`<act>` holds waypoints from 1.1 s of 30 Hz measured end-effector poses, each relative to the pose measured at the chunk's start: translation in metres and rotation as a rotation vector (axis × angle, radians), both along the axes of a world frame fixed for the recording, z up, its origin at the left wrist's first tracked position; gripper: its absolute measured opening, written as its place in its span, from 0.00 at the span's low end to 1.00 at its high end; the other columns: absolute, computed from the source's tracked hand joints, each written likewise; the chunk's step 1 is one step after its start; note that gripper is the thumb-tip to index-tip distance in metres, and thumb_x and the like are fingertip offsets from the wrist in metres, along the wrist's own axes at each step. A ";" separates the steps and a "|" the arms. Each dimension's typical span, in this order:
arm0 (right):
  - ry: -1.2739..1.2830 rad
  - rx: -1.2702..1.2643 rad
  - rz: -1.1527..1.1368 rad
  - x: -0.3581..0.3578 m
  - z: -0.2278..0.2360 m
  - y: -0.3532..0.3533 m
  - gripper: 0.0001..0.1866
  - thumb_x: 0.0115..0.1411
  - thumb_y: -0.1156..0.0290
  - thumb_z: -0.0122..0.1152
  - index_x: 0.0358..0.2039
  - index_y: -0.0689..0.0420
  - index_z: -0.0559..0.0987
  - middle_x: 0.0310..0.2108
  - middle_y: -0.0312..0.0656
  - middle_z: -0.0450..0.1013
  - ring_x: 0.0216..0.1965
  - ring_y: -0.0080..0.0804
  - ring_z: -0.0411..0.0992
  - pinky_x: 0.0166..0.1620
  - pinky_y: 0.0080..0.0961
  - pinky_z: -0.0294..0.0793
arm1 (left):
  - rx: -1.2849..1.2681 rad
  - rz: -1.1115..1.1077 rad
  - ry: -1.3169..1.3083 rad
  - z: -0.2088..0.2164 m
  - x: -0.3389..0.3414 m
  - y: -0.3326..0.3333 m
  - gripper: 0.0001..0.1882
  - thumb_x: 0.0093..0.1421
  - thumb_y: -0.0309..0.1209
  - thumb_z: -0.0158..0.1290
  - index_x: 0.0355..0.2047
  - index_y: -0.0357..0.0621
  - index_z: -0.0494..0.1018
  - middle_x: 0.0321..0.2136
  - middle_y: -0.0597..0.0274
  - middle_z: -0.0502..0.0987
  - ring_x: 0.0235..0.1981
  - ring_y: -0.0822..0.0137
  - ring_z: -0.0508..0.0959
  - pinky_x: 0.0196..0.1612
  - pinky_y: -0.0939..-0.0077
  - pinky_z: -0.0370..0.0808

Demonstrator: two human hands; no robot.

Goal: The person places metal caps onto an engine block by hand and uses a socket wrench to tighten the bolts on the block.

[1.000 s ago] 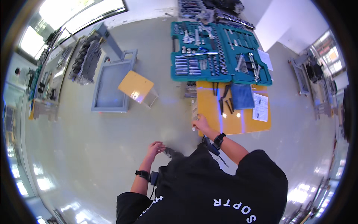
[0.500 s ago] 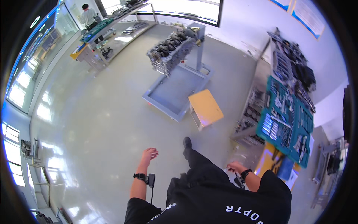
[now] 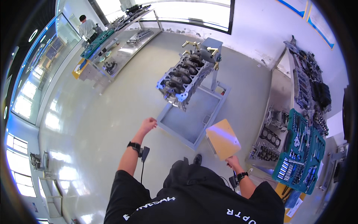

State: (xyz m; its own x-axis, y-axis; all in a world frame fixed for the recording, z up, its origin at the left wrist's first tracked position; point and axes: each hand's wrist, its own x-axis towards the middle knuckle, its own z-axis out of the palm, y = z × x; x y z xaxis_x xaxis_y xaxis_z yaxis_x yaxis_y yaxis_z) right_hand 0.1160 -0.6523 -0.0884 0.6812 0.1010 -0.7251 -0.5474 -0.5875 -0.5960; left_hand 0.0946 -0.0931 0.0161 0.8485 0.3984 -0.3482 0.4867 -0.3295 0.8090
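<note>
The right hand (image 3: 234,162) is too small to show whether its fingers hold anything.

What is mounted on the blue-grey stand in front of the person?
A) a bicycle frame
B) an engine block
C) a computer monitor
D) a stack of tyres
B: the engine block, a metal casting with a row of bearing saddles, sits tilted on the stand, just beyond the person's raised, empty left hand.

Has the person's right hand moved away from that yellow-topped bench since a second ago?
Yes. The right hand was at the yellow-topped bench beside the teal tool tray; now it hangs by the wooden stool, nearer the engine stand.
</note>
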 end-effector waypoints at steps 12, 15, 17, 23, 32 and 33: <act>0.159 -0.320 -0.843 -0.134 -0.047 -0.013 0.07 0.42 0.75 0.59 0.18 0.62 0.70 0.13 0.44 0.68 0.11 0.31 0.67 0.11 0.27 0.62 | -0.048 -0.395 -0.334 0.033 0.398 0.047 0.14 0.61 0.31 0.48 0.42 0.34 0.72 0.26 0.60 0.77 0.20 0.74 0.74 0.25 0.80 0.71; 0.432 -0.285 -0.969 -0.187 0.000 0.039 0.05 0.46 0.75 0.56 0.21 0.62 0.69 0.14 0.45 0.65 0.09 0.27 0.59 0.10 0.22 0.53 | -0.055 -0.393 -0.300 0.017 0.466 0.025 0.13 0.58 0.30 0.51 0.40 0.35 0.75 0.26 0.61 0.78 0.22 0.74 0.75 0.27 0.79 0.72; 0.548 -0.145 -1.101 -0.201 0.023 0.073 0.05 0.46 0.75 0.56 0.22 0.62 0.70 0.15 0.46 0.65 0.09 0.25 0.57 0.11 0.22 0.52 | 0.102 -0.321 -0.384 0.002 0.509 0.024 0.18 0.53 0.32 0.56 0.43 0.37 0.75 0.30 0.55 0.79 0.29 0.67 0.78 0.34 0.74 0.74; 0.519 -0.152 -1.374 -0.198 0.054 0.166 0.07 0.47 0.74 0.57 0.22 0.62 0.69 0.14 0.45 0.64 0.09 0.24 0.56 0.11 0.20 0.52 | 0.131 -0.204 -0.488 -0.046 0.581 0.033 0.19 0.47 0.35 0.61 0.40 0.41 0.77 0.31 0.54 0.78 0.34 0.64 0.77 0.39 0.73 0.72; 0.414 -0.125 -1.189 -0.143 0.058 0.258 0.07 0.47 0.75 0.58 0.23 0.67 0.73 0.13 0.47 0.68 0.09 0.26 0.60 0.10 0.21 0.53 | -0.301 -0.643 -0.661 0.043 0.578 0.026 0.08 0.48 0.25 0.61 0.31 0.44 0.81 0.40 0.61 0.78 0.42 0.68 0.75 0.48 0.74 0.70; 0.400 -0.104 -1.136 -0.137 0.061 0.265 0.07 0.47 0.75 0.58 0.23 0.67 0.74 0.14 0.47 0.69 0.09 0.26 0.61 0.10 0.21 0.53 | -0.038 -0.788 -0.750 0.036 0.584 0.032 0.09 0.46 0.29 0.62 0.31 0.50 0.81 0.44 0.59 0.76 0.50 0.62 0.71 0.55 0.68 0.65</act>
State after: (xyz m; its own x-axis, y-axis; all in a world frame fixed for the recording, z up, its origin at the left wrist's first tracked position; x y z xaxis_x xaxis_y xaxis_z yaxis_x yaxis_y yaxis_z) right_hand -0.0213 -0.3872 -0.0274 0.0690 -0.4810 -0.8740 -0.9173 0.3137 -0.2451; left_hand 0.6790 -0.0613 0.0523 0.8625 -0.3508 0.3648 -0.4728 -0.3013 0.8281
